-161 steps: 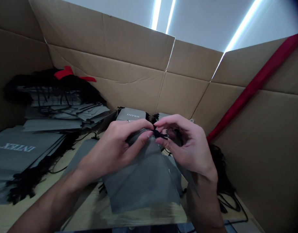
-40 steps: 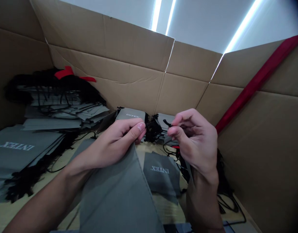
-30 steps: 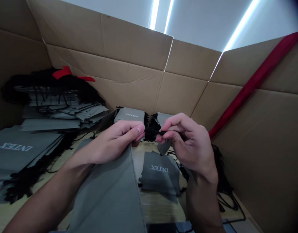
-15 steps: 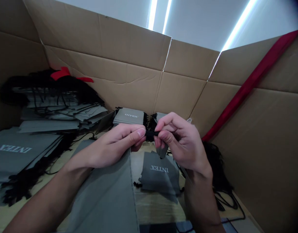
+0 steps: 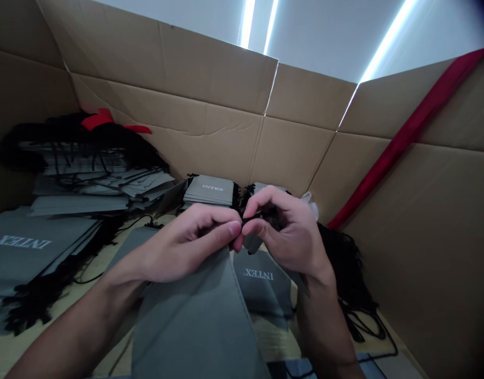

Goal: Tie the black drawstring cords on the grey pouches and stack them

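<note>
My left hand is closed, thumb over bent fingers, on the upper corner of a grey fabric bag that hangs down below it. Close against its fingertips, my right hand pinches a short piece of black cord between thumb and forefinger. Part of the cord is hidden by the fingers. A small grey flap shows under my right hand. Behind the hanging bag, a grey INTEX pouch lies on the table.
Grey INTEX pouches with black cord ends are piled at left, below a heap of black cords. Another pouch stack stands at the back. Black cords lie at right. Cardboard walls enclose the table; a red strip crosses the right one.
My hands have come together, and less of the black cord shows between them. The bag has swung to the right with my left hand, covering more of the pouch behind.
</note>
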### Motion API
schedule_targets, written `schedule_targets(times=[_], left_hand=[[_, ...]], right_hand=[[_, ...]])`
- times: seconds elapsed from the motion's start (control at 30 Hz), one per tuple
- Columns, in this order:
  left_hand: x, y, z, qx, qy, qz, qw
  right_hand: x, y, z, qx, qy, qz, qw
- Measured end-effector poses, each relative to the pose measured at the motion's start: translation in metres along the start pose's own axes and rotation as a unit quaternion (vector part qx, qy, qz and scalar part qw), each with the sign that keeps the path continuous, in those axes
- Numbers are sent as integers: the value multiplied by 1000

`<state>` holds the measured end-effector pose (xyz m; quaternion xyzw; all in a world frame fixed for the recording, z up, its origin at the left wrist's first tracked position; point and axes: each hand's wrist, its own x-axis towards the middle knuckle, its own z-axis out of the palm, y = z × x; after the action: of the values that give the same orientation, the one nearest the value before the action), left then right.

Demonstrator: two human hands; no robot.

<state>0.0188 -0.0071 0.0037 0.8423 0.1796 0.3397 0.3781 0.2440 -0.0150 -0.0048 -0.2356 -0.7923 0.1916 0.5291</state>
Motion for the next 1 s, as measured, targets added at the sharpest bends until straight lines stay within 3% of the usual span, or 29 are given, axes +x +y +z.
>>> schedule_targets(times=[0.2, 0.37, 0.6, 0.77, 1.0], left_hand=[[-2, 1, 3, 52, 29, 43, 997], [-4, 4, 11, 95, 60, 80, 990], [-18, 12, 24, 215, 104, 163, 957], [-22, 15, 22, 218, 122, 163, 955], [-16, 13, 15, 158, 118, 92, 976]], right_hand=[[-2, 1, -2, 59, -43, -10, 997], [-1, 7, 1, 138, -22, 33, 990], [0, 12, 15, 300, -60, 54, 950], [1, 3, 11, 261, -68, 70, 960], [5, -6, 2, 158, 9, 74, 985]])
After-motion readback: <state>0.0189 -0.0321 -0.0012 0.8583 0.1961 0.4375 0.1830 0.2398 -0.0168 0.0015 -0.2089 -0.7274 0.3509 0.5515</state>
